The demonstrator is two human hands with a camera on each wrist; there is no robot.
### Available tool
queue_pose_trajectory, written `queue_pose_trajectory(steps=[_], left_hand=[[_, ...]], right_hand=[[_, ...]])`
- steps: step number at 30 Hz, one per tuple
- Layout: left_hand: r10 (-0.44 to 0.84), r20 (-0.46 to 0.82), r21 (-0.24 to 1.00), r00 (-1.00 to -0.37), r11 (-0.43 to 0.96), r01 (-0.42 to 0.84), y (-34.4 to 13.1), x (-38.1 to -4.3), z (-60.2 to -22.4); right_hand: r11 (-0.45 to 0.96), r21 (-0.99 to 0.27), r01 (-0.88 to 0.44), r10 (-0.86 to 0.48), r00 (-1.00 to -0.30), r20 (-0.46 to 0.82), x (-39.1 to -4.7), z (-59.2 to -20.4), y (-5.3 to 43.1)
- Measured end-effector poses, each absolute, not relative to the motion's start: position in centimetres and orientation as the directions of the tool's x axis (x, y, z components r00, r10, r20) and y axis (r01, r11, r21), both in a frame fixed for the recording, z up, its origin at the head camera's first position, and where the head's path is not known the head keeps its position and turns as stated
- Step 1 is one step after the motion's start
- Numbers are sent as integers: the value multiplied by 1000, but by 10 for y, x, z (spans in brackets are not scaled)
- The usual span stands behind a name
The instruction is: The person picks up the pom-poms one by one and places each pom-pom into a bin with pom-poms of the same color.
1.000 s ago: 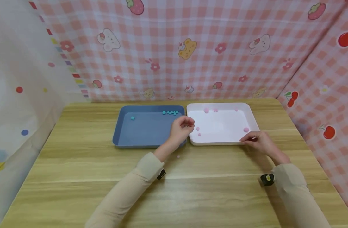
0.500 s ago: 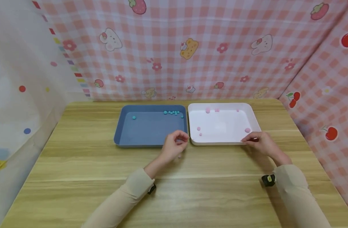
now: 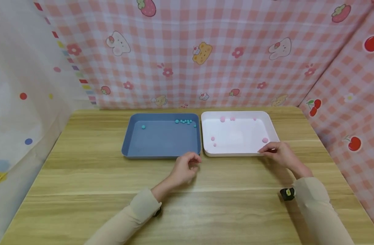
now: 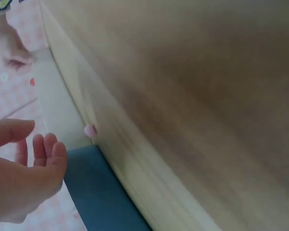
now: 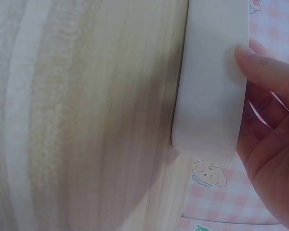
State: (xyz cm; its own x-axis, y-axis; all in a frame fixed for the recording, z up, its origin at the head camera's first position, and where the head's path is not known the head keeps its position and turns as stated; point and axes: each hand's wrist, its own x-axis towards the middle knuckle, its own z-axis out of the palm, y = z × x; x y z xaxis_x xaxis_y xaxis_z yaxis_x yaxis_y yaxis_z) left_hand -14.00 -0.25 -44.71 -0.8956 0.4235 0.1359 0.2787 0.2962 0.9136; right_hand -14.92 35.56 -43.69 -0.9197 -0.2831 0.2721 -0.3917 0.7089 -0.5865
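Note:
My left hand (image 3: 184, 168) hovers at the front right corner of the blue tray (image 3: 162, 149), thumb and fingers apart and holding nothing. In the left wrist view a small pink ball (image 4: 90, 130) lies on the table beside the trays, apart from the fingertips; the hand hides it in the head view. My right hand (image 3: 280, 154) pinches the front rim of the white tray (image 3: 236, 153) near its right corner. Several pink balls (image 3: 222, 119) are in the white tray. Inside the blue one, several teal balls (image 3: 176, 121) gather at the back right, with another teal ball (image 3: 143, 127) at the left.
Both trays stand side by side near the back of the wooden table (image 3: 205, 211), a narrow gap between them. Behind hangs a pink checked cloth (image 3: 174, 51), and more cloth covers the two sides.
My left hand has moved from between the trays toward me and a little left, now covering the loose pink ball in the head view. The right hand stays on the white tray's rim.

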Motion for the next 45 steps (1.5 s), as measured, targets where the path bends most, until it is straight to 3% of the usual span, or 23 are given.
queue_pose_trajectory(steps=[11,19,36,45], left_hand=[[464,176,825,-868,411,387,-3,-137,-457],[475,129,807,-870,460,371,-1,-138,-461],[522,194,727,-830,492,479,7,-138,-466],[527,180,718,-830,507,477,9,-139,-465]], right_hand=[[693,-601,-398,-280,-917,284,-149,-436,354],[697,-605,-384,-276,-923,267,-149,-437,355],[688,-619,-378,-276,-926,258,-149,-436,357],[713,-610,-346,-268,-938,218,-150,-437,357]])
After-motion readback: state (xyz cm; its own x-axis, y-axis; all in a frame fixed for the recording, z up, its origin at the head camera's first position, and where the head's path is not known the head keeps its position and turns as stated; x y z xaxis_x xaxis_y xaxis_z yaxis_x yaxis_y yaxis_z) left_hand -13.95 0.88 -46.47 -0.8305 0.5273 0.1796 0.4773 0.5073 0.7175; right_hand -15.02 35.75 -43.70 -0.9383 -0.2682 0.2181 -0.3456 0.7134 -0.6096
